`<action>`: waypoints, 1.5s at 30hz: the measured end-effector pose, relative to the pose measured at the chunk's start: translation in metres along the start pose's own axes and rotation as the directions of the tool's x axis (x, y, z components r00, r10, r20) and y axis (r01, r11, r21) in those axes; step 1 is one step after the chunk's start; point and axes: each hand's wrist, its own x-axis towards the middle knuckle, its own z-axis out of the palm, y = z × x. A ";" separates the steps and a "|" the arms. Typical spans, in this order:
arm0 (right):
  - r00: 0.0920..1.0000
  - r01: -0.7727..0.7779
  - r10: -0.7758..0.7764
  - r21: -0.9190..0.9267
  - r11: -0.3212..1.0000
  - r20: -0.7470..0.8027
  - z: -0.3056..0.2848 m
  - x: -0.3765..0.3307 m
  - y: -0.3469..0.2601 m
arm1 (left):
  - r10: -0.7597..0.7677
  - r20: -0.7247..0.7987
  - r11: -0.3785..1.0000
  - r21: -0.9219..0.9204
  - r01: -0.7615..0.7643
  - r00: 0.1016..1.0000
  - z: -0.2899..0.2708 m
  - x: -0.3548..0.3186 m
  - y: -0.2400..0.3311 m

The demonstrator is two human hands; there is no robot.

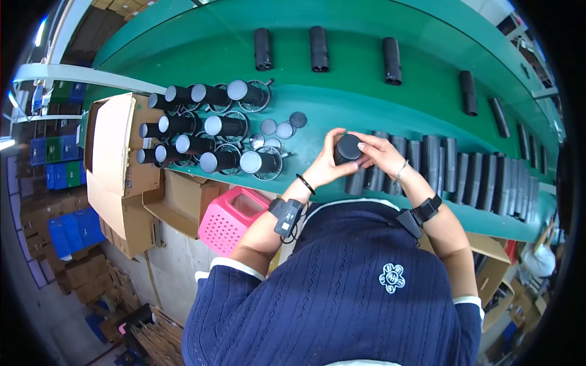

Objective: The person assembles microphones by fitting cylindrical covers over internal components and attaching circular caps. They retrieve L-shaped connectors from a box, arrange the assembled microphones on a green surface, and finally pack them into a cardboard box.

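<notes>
1. Left hand [323, 166] curves around the black cylinder [347, 149], clasping its side.
2. Right hand [383, 157] pinches its rim (forearms angled inward).
3. The cylinder is before the torso, over the green bench [323, 100].

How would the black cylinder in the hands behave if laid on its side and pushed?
The black cylinder would likely roll, as its top looks round. It is probably stiff: no dent shows beside the left hand.

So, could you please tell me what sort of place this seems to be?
Probably a factory workshop: many similar black cylinders crowd a green workbench, others lie spaced along a conveyor-like strip beyond it, and open cardboard boxes sit alongside.
</notes>
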 end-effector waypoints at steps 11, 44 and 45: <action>0.985 0.159 -0.173 -0.315 0.936 -0.016 -0.011 0.004 -0.004 | -0.305 0.072 0.748 -0.599 0.285 0.950 -0.013 0.031 0.008; 0.948 0.215 -0.253 0.196 0.957 0.192 0.110 0.009 -0.084 | -0.044 -0.354 0.953 -0.296 -0.067 0.934 -0.072 -0.078 0.110; 0.957 0.209 -0.238 0.173 0.962 0.168 0.106 0.012 -0.097 | -0.014 -0.371 0.990 -0.134 -0.038 0.928 -0.085 -0.085 0.113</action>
